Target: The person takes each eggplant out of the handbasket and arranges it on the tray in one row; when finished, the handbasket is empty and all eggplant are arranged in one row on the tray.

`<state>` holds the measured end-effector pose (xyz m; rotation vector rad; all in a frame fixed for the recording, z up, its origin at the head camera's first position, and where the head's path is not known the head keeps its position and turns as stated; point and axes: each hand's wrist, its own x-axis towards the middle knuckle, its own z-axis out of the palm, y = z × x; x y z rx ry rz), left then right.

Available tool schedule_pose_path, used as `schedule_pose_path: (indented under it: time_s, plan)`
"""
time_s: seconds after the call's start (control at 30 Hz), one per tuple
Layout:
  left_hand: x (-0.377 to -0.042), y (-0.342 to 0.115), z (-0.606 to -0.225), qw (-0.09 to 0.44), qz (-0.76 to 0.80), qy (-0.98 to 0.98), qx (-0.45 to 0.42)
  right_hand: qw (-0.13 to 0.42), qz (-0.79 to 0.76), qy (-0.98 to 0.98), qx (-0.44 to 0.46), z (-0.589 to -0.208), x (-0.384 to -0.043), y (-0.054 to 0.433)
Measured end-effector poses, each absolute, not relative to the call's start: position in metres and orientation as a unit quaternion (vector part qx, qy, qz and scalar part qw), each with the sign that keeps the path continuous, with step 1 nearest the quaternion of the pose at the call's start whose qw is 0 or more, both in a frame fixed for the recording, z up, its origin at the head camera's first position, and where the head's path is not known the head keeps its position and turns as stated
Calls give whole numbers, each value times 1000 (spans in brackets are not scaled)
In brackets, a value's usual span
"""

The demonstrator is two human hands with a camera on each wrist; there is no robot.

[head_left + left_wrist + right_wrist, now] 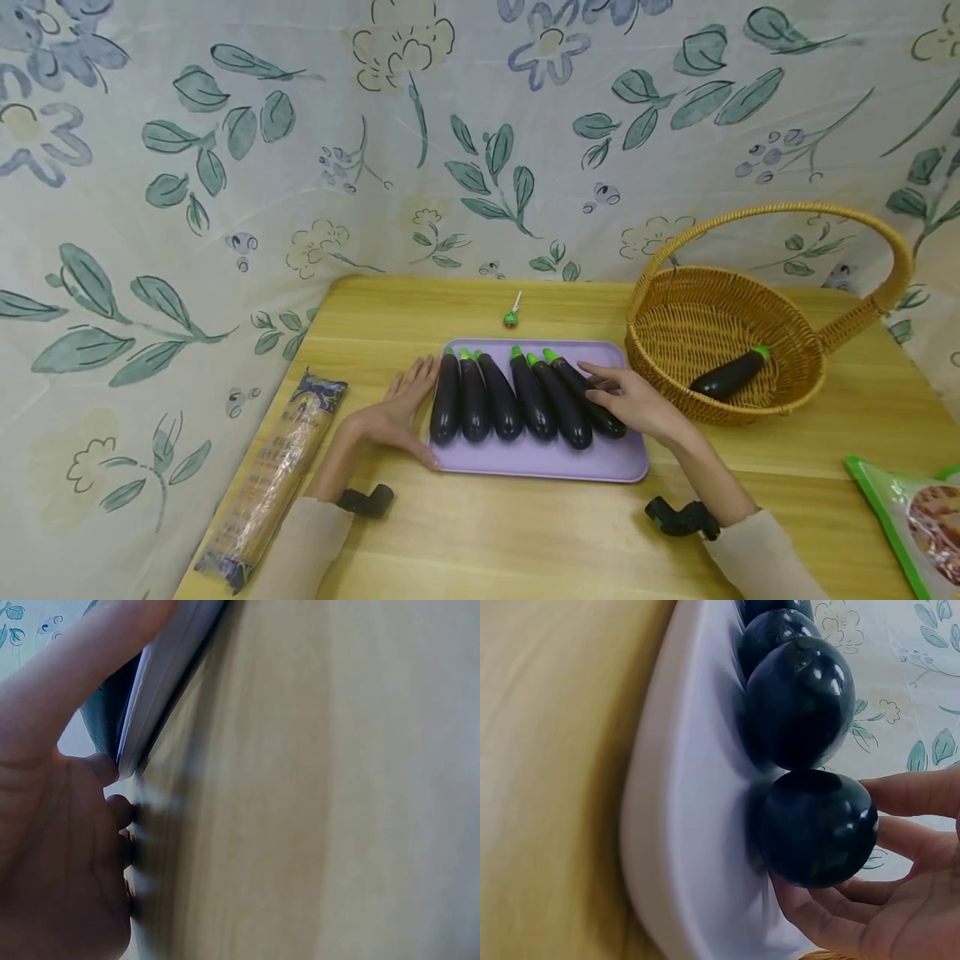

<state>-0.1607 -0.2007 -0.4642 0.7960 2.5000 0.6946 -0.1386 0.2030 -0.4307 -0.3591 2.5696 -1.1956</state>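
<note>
Several dark eggplants (529,404) with green stem ends lie side by side on a lilac tray (480,461). My right hand (628,402) grips the rightmost eggplant (817,829), its fingers and thumb around the sides in the right wrist view. That eggplant lies on the tray against its neighbor (801,701). At the tray's left edge, my left hand (393,417) rests with fingers extended and the thumb spread toward the near left corner. In the left wrist view the left palm (60,855) is beside the tray's rim (154,686).
Right of the tray stands a wicker basket (675,400) with a tall handle and one eggplant (729,375) inside. A lollipop (512,318) lies behind the tray. A long noodle packet (273,483) is at left, a green-edged bag (915,525) at right.
</note>
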Motion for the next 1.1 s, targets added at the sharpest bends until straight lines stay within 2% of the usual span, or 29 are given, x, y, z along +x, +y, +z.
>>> schedule_pose_path:
  time_s: [0.27,0.4,0.7,1.1]
  plan:
    - [-161,-201,-467,209,245,901,291,154,-428,883,-115,-432,-136,204]
    - [-161,-200,-467,208,246,901,291,141,-419,889,-119,-429,-134,205]
    - [-161,-202,-469,211,244,902,287,132,-437,880,-129,-406,-124,219]
    - [-162,-200,-468,209,240,903,287,54,-421,902,-76,-370,-115,280]
